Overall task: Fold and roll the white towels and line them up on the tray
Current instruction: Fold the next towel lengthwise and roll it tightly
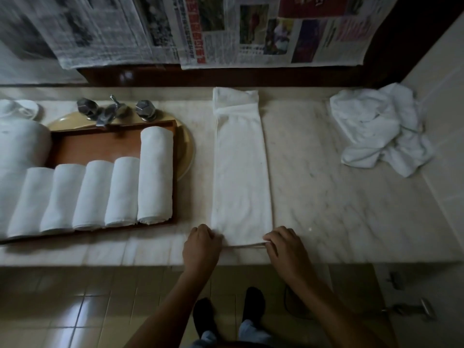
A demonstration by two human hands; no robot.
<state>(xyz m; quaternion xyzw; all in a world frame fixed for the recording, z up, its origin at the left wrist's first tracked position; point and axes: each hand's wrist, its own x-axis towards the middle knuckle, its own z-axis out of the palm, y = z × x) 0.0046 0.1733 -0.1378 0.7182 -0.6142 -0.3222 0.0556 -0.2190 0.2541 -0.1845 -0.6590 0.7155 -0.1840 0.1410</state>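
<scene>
A white towel (241, 169), folded into a long narrow strip, lies flat on the marble counter and runs from the back wall to the front edge. My left hand (202, 243) pinches its near left corner. My right hand (285, 243) pinches its near right corner. To the left sits a brown wooden tray (100, 144) holding several rolled white towels (155, 174) side by side. A crumpled pile of white towels (379, 126) lies at the back right of the counter.
The tray rests over a yellowish sink basin (187, 146) with metal taps (114, 110) behind it. Newspaper sheets (226, 33) hang on the wall above. The counter's front edge (100, 259) drops to a tiled floor where my feet stand.
</scene>
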